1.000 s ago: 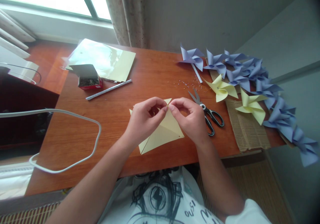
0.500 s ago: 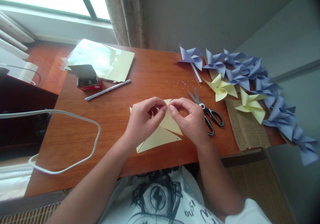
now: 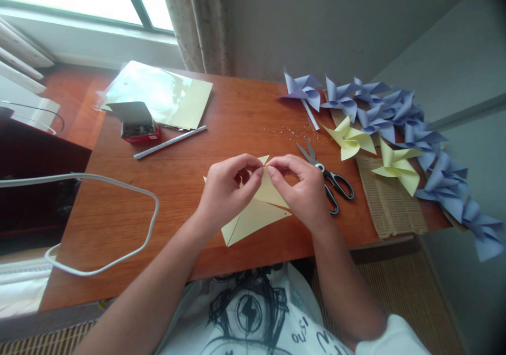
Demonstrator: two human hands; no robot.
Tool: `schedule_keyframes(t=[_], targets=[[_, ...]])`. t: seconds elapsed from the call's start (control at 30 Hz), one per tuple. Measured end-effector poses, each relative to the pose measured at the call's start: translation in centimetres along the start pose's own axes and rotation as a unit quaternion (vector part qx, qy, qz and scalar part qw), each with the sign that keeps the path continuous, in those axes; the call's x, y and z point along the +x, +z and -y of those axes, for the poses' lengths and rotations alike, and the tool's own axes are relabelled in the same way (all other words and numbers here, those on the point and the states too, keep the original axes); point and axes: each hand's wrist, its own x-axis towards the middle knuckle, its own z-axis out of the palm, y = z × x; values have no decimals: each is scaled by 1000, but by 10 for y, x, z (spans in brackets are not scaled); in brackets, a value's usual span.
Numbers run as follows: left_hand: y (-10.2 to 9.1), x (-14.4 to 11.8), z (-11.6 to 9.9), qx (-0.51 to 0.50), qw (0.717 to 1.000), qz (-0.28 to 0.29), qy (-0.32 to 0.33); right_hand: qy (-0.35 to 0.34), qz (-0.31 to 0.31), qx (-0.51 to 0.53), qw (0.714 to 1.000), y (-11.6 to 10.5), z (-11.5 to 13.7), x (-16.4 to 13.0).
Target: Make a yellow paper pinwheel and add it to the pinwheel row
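Observation:
A pale yellow paper square with cuts running in from its corners is under and between my hands. Near its right-hand tip a small dark hole shows. My left hand is closed in a pinch, thumb against fingertips, at the far part of the paper. Facing it, my right hand pinches at the same spot, the fingertips of both hands almost touching. Anything small between the fingertips is hidden. Black-handled scissors lie slightly open just beyond my right hand, blades pointing away.
Purple pinwheels and yellow pinwheels lie at the right around corrugated cardboard. Paper scraps dot the wooden table. A red box, a paper stick, yellow sheets and a white cable lie left.
The yellow paper has turned slightly, its near corner and right tip shifting to the right. Both hands stay pinched in nearly the same place.

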Motion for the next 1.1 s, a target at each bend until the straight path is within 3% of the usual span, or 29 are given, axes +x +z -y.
schedule_keyframes(t=[0.37,0.7,0.97,1.1], targets=[[0,0,-1,1,1000,-14,7,1,0,1,1000,1,-1,-2],[0,-2,-2,46,998,-46,11,-90,-58,-153,982,13,7,-9],[1,-2,-2,76,995,-51,28,-112,-48,-183,976,13,2,-7],[2,-2,-1,66,996,-48,23,-110,-74,-201,971,19,2,-10]])
